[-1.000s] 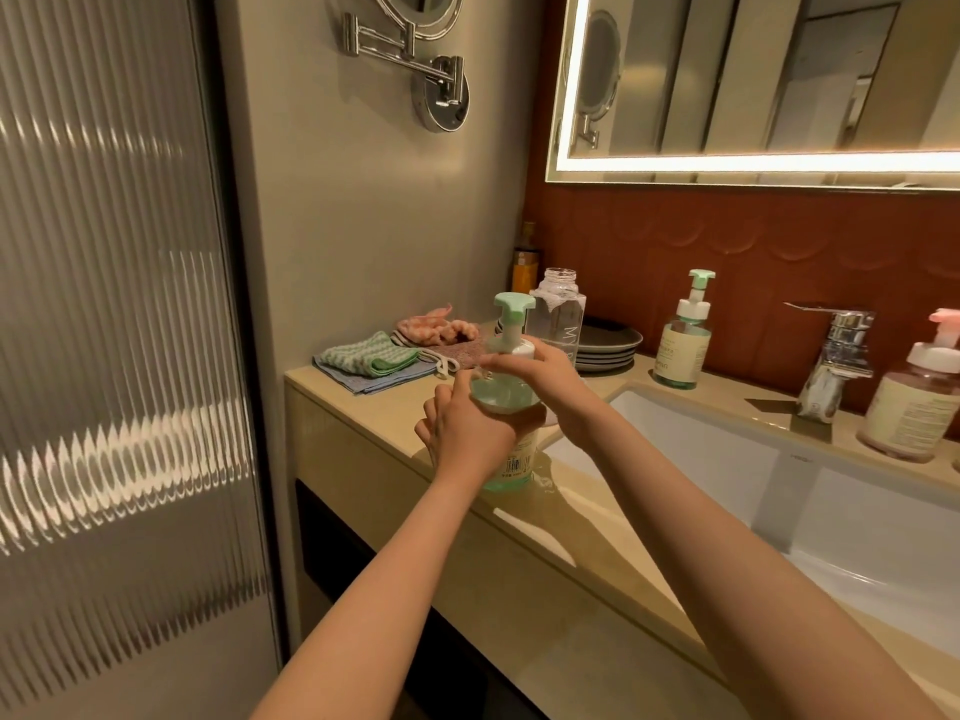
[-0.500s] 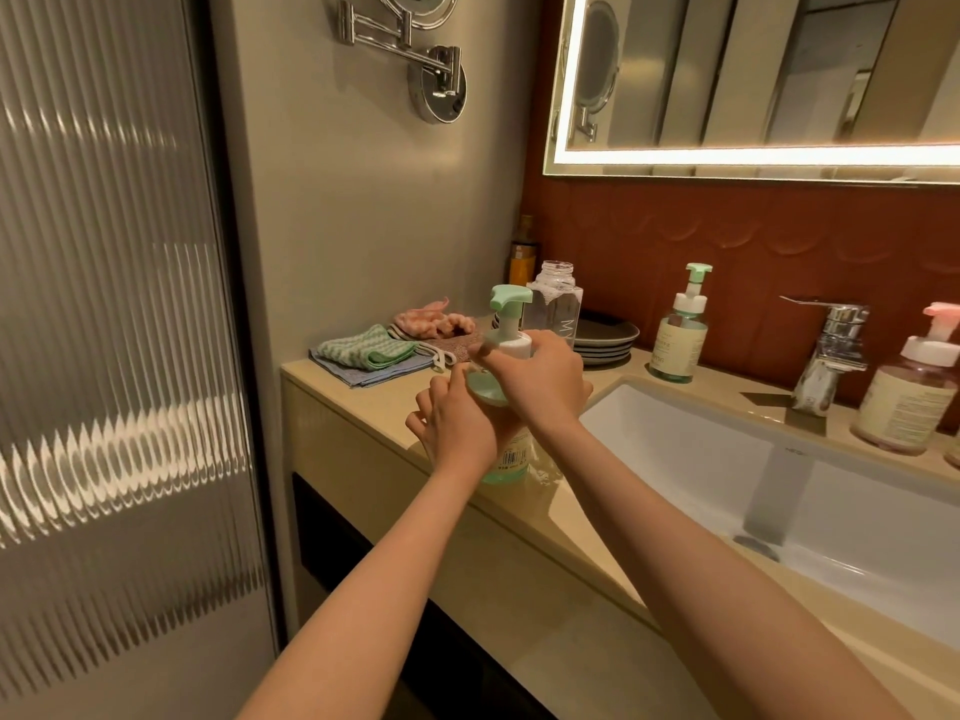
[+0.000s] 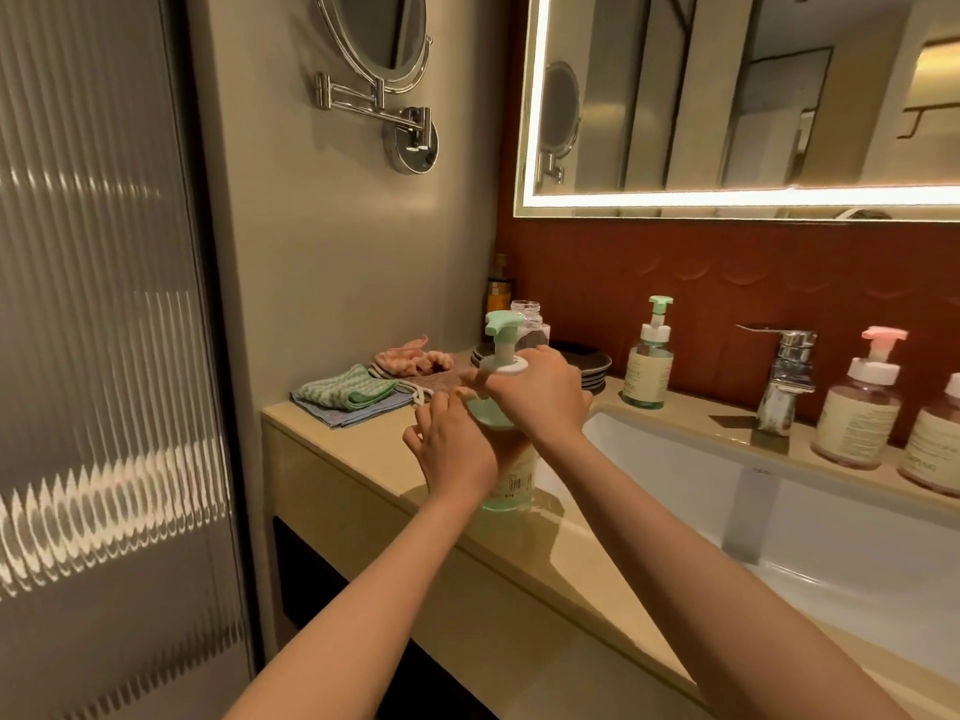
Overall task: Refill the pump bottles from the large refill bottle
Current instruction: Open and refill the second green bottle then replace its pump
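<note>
On the glossy counter (image 3: pixel 363 449), left hand (image 3: pixel 457 449) grips a translucent (rounded) pump bottle (image 3: pixel 511 478).

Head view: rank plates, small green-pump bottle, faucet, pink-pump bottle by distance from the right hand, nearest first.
1. Plates, just behind the right hand.
2. Small green-pump bottle, to its right, at the back.
3. Faucet, farther right.
4. Pink-pump bottle, far right.
</note>
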